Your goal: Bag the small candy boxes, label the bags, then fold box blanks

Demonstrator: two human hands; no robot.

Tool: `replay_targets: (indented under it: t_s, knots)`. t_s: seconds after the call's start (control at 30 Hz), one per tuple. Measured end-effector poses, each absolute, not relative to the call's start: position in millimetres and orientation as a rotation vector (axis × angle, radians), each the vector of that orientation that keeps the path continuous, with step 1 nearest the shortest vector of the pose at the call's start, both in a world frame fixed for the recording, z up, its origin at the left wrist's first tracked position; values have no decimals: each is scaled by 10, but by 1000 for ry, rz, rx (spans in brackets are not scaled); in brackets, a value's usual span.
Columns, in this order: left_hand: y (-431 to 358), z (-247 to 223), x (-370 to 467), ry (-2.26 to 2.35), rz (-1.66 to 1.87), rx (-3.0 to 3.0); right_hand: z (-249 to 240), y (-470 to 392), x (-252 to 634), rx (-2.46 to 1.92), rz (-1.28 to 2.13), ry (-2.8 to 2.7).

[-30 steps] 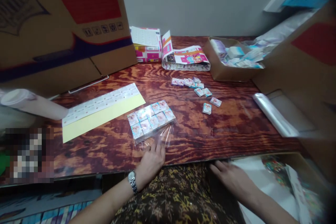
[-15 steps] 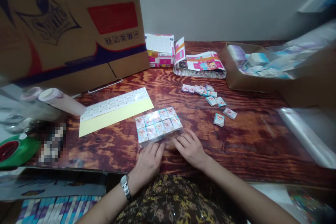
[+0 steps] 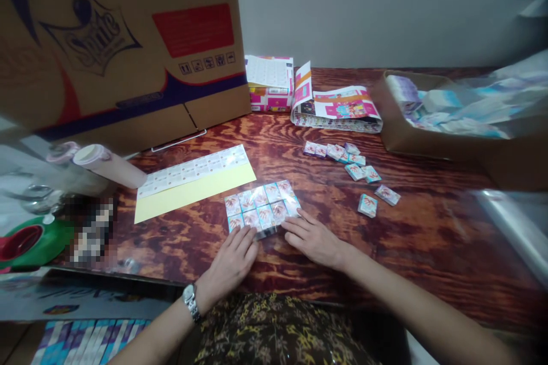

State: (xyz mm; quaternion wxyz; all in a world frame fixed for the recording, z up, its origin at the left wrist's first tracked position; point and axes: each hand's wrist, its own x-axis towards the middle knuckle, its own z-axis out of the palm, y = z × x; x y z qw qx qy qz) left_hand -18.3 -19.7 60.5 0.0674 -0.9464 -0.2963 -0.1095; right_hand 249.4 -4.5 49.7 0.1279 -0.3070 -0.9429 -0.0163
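A clear-wrapped pack of small boxes (image 3: 262,204), arranged in two rows with hand pictures on top, lies flat on the wooden table. My left hand (image 3: 237,254) rests at its near left edge, fingers stretched out and their tips on the pack. On the near right side, my right hand (image 3: 314,239) touches the pack with fingers extended and slightly bent. Neither hand is wrapped around it. Several loose small boxes (image 3: 354,171) lie beyond and to the right. A label sheet (image 3: 194,185) with a yellow strip lies to the left.
A big cardboard carton (image 3: 141,63) stands back left. A pink-and-white folded printed strip (image 3: 342,108) lies at the back. At right are an open carton (image 3: 411,140) of packets and a plastic roll (image 3: 514,228). Bottles (image 3: 113,165) and a green tape dispenser (image 3: 55,239) are left.
Both hands have moved from the loose wrap at the pack's near edge onto the pack's near corners. The wrap there now looks tucked in. The view has shifted slightly.
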Motion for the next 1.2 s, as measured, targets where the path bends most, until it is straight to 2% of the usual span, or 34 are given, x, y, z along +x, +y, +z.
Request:
replay_targets:
  t_s: [0.33, 0.97, 1.07, 1.2]
  knots:
    - [75, 792, -238, -1134, -349, -3203, 600, 174, 2423, -1175, 202, -2789]
    - [688, 749, -195, -2468, -501, -3411, 871, 703, 2078, -1776, 536, -2862]
    - [628, 790, -175, -2297, -518, -3225, 895, 739, 2035, -1844, 615, -2846]
    - [303, 847, -6, -1432, -677, -3037, 899, 763, 2021, -1863, 647, -2822]
